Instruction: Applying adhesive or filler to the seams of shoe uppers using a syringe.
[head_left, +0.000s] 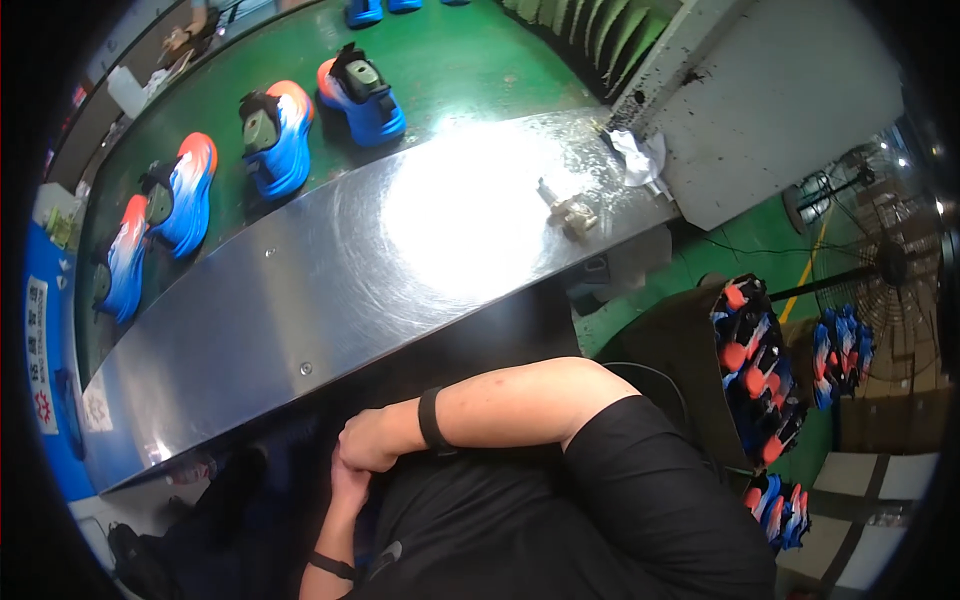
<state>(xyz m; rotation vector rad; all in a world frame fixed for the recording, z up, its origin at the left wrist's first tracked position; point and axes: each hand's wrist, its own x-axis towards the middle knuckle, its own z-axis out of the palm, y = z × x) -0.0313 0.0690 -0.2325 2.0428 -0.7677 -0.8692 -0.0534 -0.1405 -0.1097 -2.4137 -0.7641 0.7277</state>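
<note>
My right hand (366, 440) is curled closed against my left hand (348, 482), both held together in front of my body below the metal ledge (340, 290). The fingers of my left hand are mostly covered, and no tool or part shows in either hand. Beyond the ledge, several blue, white and coral shoes stand on a green conveyor belt (470, 70). The closest ones are a shoe (122, 270) at far left, another shoe (186, 195), a third shoe (278, 140) and one more shoe (362, 100). Dark openings with greenish inserts show in their tops.
A small pale metal fitting (572, 212) and a crumpled white cloth (640, 160) lie on the ledge's right end, beside a grey machine housing (780, 110). Racked shoes (758, 370) and a fan (888, 262) stand at right. Another person's hand (180, 38) shows far left.
</note>
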